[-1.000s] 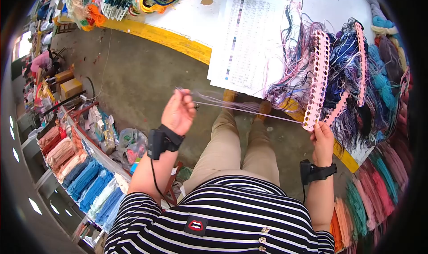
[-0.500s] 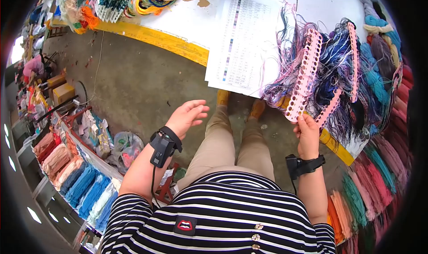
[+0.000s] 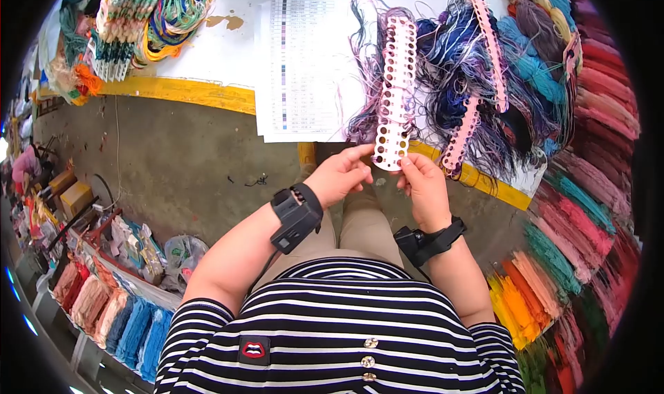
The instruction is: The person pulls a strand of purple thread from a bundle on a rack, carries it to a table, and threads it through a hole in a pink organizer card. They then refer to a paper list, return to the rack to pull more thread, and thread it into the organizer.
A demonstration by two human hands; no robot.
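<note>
Between the thumb and fingers of my right hand [image 3: 425, 186] is the lower end of a long pale-pink punched thread card [image 3: 395, 96]. Round holes run down both its long edges, and purple and mauve threads hang from it. My left hand [image 3: 340, 176] is beside the card's lower left edge. Its index finger reaches out to that edge, the other fingers are loosely bent, and nothing shows in it. Right of the held card lie two more pink thread cards, a long one [image 3: 490, 51] and a shorter one [image 3: 462, 134], among tangled dark blue and purple threads [image 3: 449, 48].
Printed sheets with a column of colour swatches [image 3: 304, 69] lie on the white table with a yellow edge [image 3: 187, 93]. Bundled threads on cards [image 3: 124, 20] sit at the far left. Blue skeins [image 3: 526, 51] lie at right. Racks of coloured yarn [image 3: 574, 221] flank me.
My left hand has moved right and up to the held card's lower end. My right hand still grips that card, which now stands more upright. The view has shifted right.
</note>
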